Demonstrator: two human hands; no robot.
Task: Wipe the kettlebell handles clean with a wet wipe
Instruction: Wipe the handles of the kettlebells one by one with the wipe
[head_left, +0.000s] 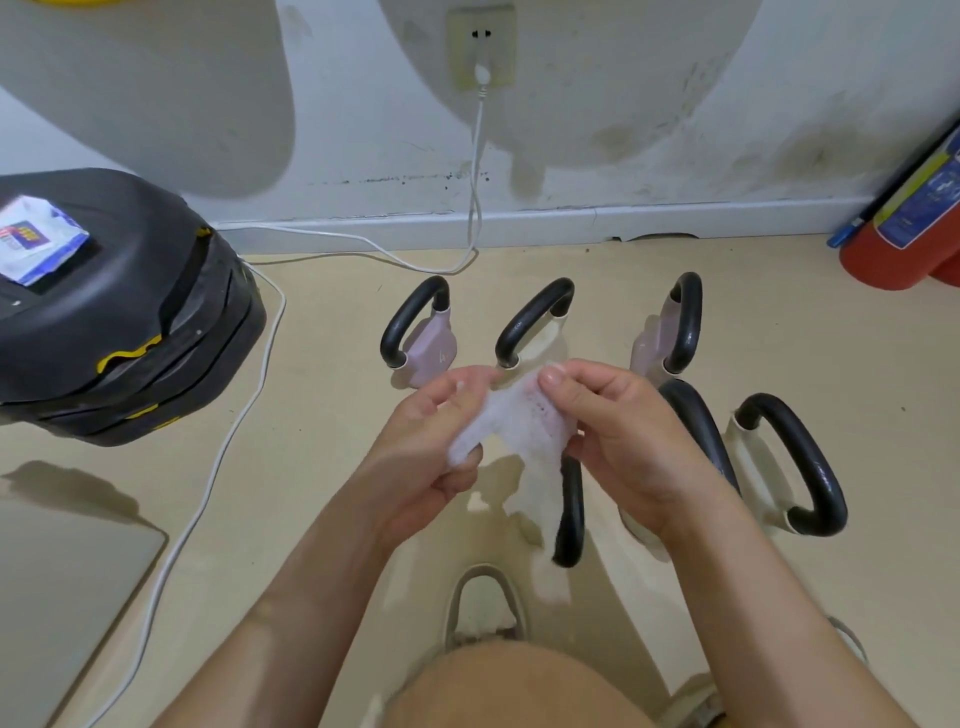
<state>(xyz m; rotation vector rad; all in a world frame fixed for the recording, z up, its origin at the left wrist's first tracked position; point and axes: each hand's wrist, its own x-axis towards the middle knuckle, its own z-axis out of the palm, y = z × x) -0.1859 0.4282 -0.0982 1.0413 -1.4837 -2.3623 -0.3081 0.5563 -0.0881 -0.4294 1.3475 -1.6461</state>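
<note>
- The left hand (431, 447) and right hand (618, 441) are held together at mid-frame, above the floor (322, 395), and both grasp one white wet wipe (514, 421).
- The left hand's fingers curl round the wipe's lower left end; the right hand pinches its upper edge between thumb and fingers. The rest hangs down toward 6 o'clock.
- Three kettlebells stand in a row on the floor at 12 o'clock from the hands, the middle kettlebell (535, 322) just beyond the fingertips. All have black handles.
- Another kettlebell (795, 467) sits at 3 o'clock from the hands.
- A black case (130, 322) at 9 o'clock carries a wipe pack (39, 244).
- A fire extinguisher (909, 234) lies at 2 o'clock.
</note>
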